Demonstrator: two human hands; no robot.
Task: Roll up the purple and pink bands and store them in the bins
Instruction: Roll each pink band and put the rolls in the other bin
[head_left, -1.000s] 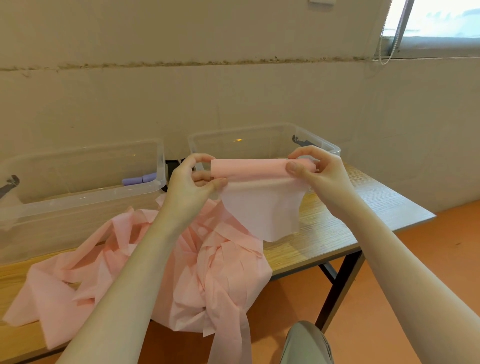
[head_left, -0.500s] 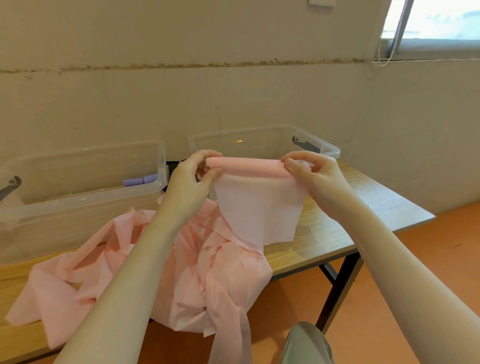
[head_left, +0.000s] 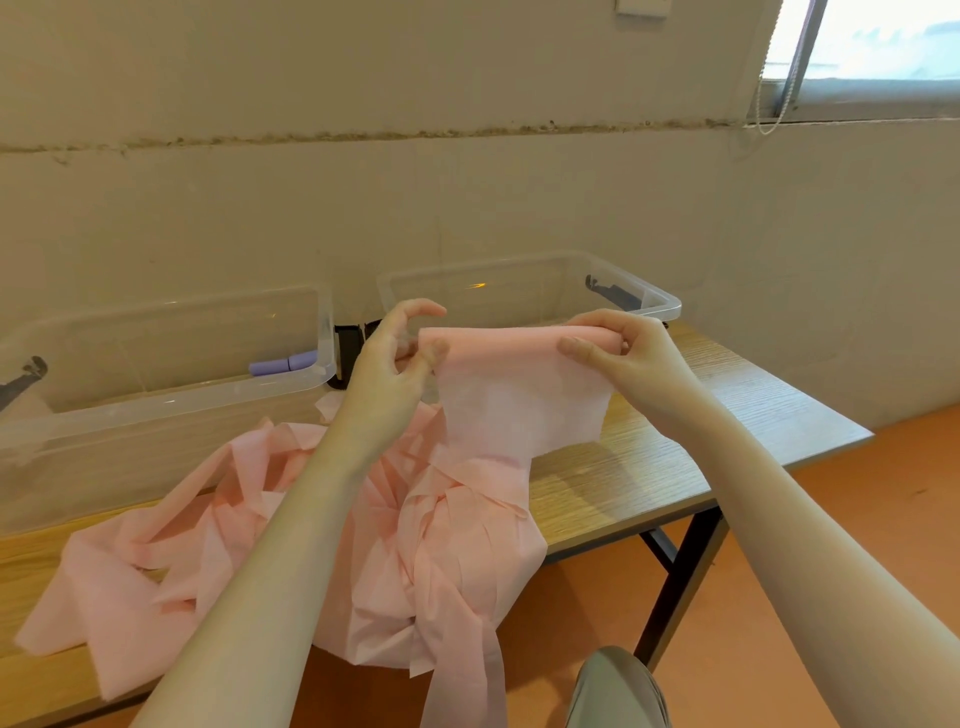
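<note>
Left hand (head_left: 387, 364): pinching the left end of the pink band (head_left: 519, 384), mid-frame.
Right hand (head_left: 626, 358): gripping its rolled right end.
Loose tail: heaped on counter (head_left: 649, 467).
Purple roll (head_left: 283, 364): in left bin (head_left: 171, 400).

From my remote view, the left bin (head_left: 171, 384) runs off the left edge, so I cannot see its full extent; the dark latch on that side is cut by the frame. The purple roll (head_left: 283, 364) inside shows only in part, its lower side masked by the bin's rim, and I cannot tell whether it is one roll or two. My left hand (head_left: 395, 364) covers the left end of the pink band (head_left: 519, 395), and the right hand (head_left: 618, 358) hides the right end. The right bin (head_left: 530, 286) is screened behind both hands; its contents are undeterminable. The pink heap (head_left: 291, 545) lies partly under my left forearm. The table (head_left: 727, 415) leaves the frame at lower left.
</note>
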